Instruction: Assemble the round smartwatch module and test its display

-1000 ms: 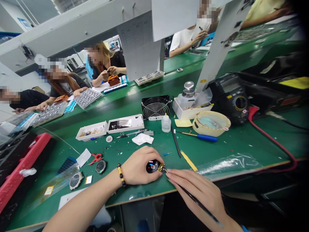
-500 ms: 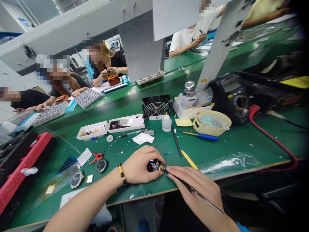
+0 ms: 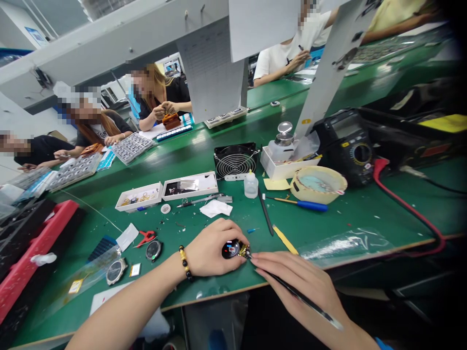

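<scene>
Near the front edge of the green bench, my left hand (image 3: pixel 218 247) is closed round a small round watch face (image 3: pixel 229 249) with a lit display. Gold-coloured parts (image 3: pixel 243 250) show at the right side of the watch face, between the two hands. My right hand (image 3: pixel 301 282) pinches thin metal tweezers (image 3: pixel 292 290), whose tip points at those gold parts. Whether the tip touches them is too small to tell. Left of my left wrist lie a dark round watch piece (image 3: pixel 153 250), a silver watch case (image 3: pixel 116 271) and a small battery (image 3: pixel 134 270).
Behind the hands stand a black fan (image 3: pixel 236 161), a small dropper bottle (image 3: pixel 251 185), two white boxes (image 3: pixel 189 186) and a round yellow dish (image 3: pixel 318 184). A blue-handled screwdriver (image 3: pixel 312 206) and a multimeter (image 3: pixel 346 146) are at the right. People work across the bench.
The tweezers and my right hand have shifted slightly; the rear end of the tweezers has moved a little right and down. My left hand keeps its hold on the watch face.
</scene>
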`<state>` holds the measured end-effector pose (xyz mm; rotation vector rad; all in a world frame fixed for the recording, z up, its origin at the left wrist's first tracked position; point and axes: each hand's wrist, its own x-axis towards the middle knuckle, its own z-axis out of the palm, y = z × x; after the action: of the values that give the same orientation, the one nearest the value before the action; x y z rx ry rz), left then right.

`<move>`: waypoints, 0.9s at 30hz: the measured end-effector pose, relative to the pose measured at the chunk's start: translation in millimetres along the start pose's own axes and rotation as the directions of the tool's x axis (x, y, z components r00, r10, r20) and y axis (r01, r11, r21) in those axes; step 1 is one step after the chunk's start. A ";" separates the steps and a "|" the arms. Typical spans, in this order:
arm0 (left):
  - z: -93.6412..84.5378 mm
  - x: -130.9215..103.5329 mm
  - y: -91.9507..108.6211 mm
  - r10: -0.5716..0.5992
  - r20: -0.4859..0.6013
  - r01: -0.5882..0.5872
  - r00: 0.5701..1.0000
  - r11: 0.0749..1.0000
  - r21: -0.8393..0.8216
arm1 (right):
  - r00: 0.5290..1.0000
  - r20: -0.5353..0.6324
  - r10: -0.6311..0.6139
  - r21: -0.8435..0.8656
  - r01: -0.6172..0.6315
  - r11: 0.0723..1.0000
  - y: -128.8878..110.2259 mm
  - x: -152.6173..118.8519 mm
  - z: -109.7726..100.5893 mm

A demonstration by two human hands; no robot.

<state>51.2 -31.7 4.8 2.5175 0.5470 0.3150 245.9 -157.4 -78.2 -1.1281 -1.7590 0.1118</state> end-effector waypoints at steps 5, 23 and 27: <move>-0.5 -0.2 0.5 -0.002 0.003 0.002 1.000 1.000 0.003 | 0.997 0.010 -0.077 -0.065 0.078 0.995 1.5 1.4 -2.1; -0.7 1.2 1.7 0.009 0.009 -0.009 1.000 1.000 0.003 | 0.959 0.117 -0.257 -0.177 0.275 0.945 22.9 -6.6 -4.9; -0.6 0.7 1.4 0.002 0.016 -0.002 1.000 1.000 0.006 | 0.966 0.091 -0.244 -0.144 0.255 0.956 24.9 -7.5 -3.2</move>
<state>52.0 -32.2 6.1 2.5248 0.5396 0.2941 264.5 -150.1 -95.0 -1.0106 -1.9874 -0.1417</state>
